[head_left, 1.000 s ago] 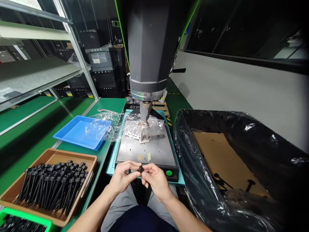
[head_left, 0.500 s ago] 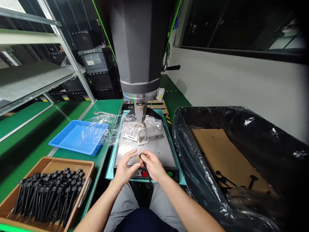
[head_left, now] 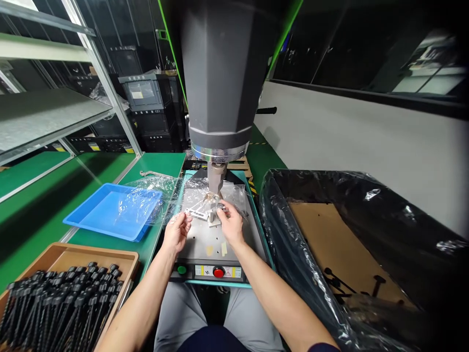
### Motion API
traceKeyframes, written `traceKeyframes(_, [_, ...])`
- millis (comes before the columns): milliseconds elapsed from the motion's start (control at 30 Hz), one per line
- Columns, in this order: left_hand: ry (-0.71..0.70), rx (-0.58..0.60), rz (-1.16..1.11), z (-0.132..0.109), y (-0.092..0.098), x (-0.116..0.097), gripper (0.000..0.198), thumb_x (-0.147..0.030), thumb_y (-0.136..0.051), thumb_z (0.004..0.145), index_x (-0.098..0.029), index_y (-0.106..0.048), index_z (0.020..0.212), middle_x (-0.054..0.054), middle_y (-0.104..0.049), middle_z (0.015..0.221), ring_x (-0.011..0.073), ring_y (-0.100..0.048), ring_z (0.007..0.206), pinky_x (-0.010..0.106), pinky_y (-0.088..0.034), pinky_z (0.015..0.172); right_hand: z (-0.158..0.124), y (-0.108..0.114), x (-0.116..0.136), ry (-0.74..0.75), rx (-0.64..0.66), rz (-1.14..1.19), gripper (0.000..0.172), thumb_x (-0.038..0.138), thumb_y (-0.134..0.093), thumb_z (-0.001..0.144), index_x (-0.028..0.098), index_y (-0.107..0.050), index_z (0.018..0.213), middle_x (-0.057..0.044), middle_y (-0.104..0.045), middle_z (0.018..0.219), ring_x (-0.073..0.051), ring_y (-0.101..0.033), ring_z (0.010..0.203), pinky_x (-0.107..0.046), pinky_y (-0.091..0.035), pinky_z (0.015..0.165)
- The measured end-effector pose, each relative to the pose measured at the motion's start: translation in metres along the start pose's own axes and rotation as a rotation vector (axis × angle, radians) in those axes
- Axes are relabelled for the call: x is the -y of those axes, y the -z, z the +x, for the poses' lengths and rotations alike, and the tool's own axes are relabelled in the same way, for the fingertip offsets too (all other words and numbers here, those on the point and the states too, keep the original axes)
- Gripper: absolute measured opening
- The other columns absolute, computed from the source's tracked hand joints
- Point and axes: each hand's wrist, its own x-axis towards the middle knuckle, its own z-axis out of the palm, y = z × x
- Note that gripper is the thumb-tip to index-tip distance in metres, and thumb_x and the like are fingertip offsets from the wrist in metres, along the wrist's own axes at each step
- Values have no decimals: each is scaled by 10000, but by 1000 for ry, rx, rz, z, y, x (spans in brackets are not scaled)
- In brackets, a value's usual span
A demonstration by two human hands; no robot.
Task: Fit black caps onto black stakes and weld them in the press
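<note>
My right hand point(head_left: 231, 224) is closed on a black knob part point(head_left: 221, 207) at the metal fixture point(head_left: 214, 218), just under the machine's tip point(head_left: 215, 180). To the left, my left hand point(head_left: 178, 231) has its fingers bent together near the end of a slotted metal bar point(head_left: 198, 213); what lies between those fingers is too small to name. Clear plastic film lies around the fixture on the metal plate point(head_left: 201, 244).
An orange-brown tray point(head_left: 134, 259) of black knobbed rods stands front left, behind it a blue tray point(head_left: 110, 208) partly under plastic film. At right is a plastic-lined bin point(head_left: 271, 195) with cardboard and black parts. The large machine head point(head_left: 220, 88) hangs centrally.
My hands have moved apart and forward from the plate's front edge. The right one has carried the black part up to the fixture, and the left one has drawn its fingers in.
</note>
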Motion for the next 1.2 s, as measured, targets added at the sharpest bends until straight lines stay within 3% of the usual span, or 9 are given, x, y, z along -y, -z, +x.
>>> traceKeyframes(167, [3, 13, -2, 0, 1, -1, 287, -238, -830, 682, -142, -619, 851, 42, -718, 856, 106, -694, 689, 155, -540, 560, 30, -4, -4, 43, -21, -27, 378, 373, -624, 806, 184, -699, 1124, -105, -698, 1103, -248, -614, 985, -370, -473, 887])
traceKeyframes(367, [-28, 17, -21, 5, 2, -1, 264, -236, -829, 675, -138, -646, 838, 61, -731, 893, 104, -690, 677, 148, -531, 536, 52, -17, -5, -32, 51, -46, 378, 400, -647, 743, 176, -719, 1039, -64, -732, 933, -241, -640, 834, -342, -485, 787])
traceKeyframes(567, [-38, 7, -16, 13, 8, -4, 210, -219, -805, 694, -141, -662, 826, 78, -733, 907, 109, -686, 668, 154, -530, 524, 53, -7, 8, 61, 139, -121, 369, 425, -554, 829, 195, -700, 1079, -80, -707, 1075, -263, -627, 984, -347, -463, 872])
traceKeyframes(733, [-76, -15, 7, 21, 13, -9, 220, -235, -806, 689, -145, -656, 822, 77, -732, 905, 110, -681, 674, 163, -523, 528, 60, -5, 1, 154, 198, -136, 270, 405, -542, 823, 211, -709, 907, -69, -672, 1135, -260, -579, 1087, -371, -414, 969])
traceKeyframes(900, [-132, -36, 53, 26, 16, -13, 292, -274, -840, 635, -145, -653, 819, 70, -726, 908, 104, -658, 681, 173, -504, 544, 65, -14, -9, -53, 146, -6, 299, 420, -651, 731, 181, -694, 906, -79, -684, 1035, -262, -602, 1012, -385, -438, 938])
traceKeyframes(1000, [-159, -49, 98, 28, 17, -16, 314, -302, -853, 608, -147, -634, 771, 83, -715, 1021, 109, -653, 741, 192, -506, 589, 65, -18, -11, -161, 163, 122, 352, 415, -685, 694, 176, -682, 952, -65, -695, 981, -242, -627, 938, -375, -467, 899])
traceKeyframes(1200, [-275, -72, 243, 37, 27, -23, 336, -358, -846, 579, -145, -600, 658, 114, -616, 1273, 224, -628, 1035, 259, -515, 696, 49, -6, -24, -272, 88, 431, 446, 331, -773, 628, 252, -677, 1057, -34, -670, 1182, -248, -572, 1156, -398, -425, 1007])
